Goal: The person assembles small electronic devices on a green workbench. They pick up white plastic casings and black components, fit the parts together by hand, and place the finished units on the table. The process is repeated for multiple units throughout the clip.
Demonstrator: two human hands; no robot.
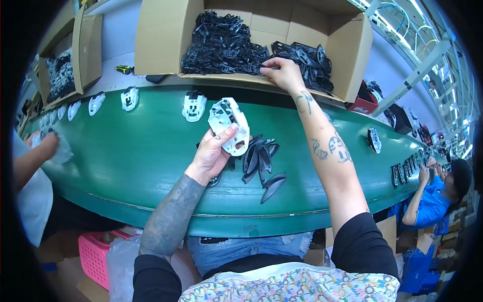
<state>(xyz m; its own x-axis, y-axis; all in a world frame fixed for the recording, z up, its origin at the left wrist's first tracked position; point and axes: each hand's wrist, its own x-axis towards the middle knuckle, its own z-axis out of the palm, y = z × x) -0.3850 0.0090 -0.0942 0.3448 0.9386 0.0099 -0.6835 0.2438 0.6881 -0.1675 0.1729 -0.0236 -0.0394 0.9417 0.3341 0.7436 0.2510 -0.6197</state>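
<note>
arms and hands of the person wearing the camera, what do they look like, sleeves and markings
Both hands are bare, with no gloves. The left hand leads into a forearm covered in dense dark tattooing down to a black sleeve pushed up near the elbow. The right hand has a forearm with separate small line tattoos, and a black short sleeve at the upper arm. No rings or watch show.

Two cardboard boxes (151, 45) (88, 50); one pink basket (95, 254); one white shell in hand (229, 125); one red box (363, 103).

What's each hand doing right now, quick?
Left hand: closed on a white plastic shell.
Right hand: fingers on black plastic parts in the cardboard box.
</note>
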